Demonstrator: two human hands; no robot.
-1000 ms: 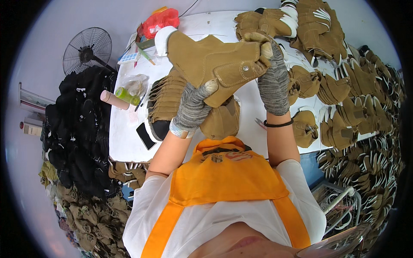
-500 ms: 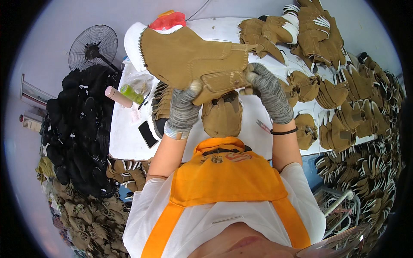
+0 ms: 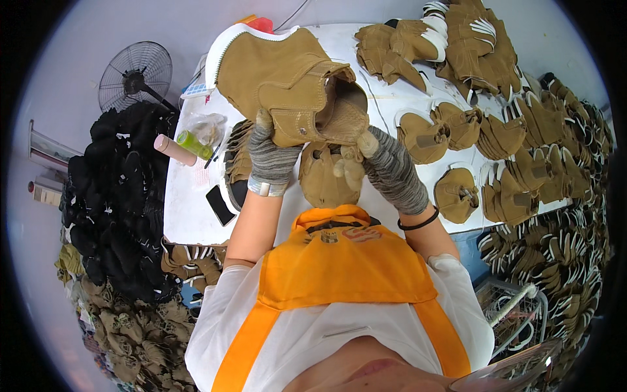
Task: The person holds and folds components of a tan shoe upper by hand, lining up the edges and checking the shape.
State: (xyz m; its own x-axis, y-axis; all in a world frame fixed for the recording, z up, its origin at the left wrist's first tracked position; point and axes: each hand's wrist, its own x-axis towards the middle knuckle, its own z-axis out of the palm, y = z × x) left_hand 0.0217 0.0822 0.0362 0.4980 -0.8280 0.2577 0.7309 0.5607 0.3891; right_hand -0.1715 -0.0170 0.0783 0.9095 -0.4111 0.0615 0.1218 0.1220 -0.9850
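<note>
A tan shoe upper (image 3: 274, 88) with a white zigzag-stitched edge hangs above the white table, its opening turned toward the right and partly showing the inside. My left hand (image 3: 271, 157), in a grey knit glove with bare fingertips, grips its lower edge. The thumb lies on the tan outer face. My right hand (image 3: 385, 163), gloved alike, pinches the rim of the opening at the lower right. Below the held piece another tan upper (image 3: 326, 179) sits on the table close to the orange apron (image 3: 346, 268).
Stacked tan uppers (image 3: 503, 140) fill the table's right side, with a larger pile (image 3: 473, 49) behind. At left lie a phone (image 3: 220, 205), a pink bottle (image 3: 175, 149) and a green bottle (image 3: 194, 145). A black heap (image 3: 121, 209) and a fan (image 3: 135, 78) stand beyond the table's left edge.
The held upper has turned so that its opening now shows. My right hand has moved left and down along its rim, while my left hand has shifted slightly.
</note>
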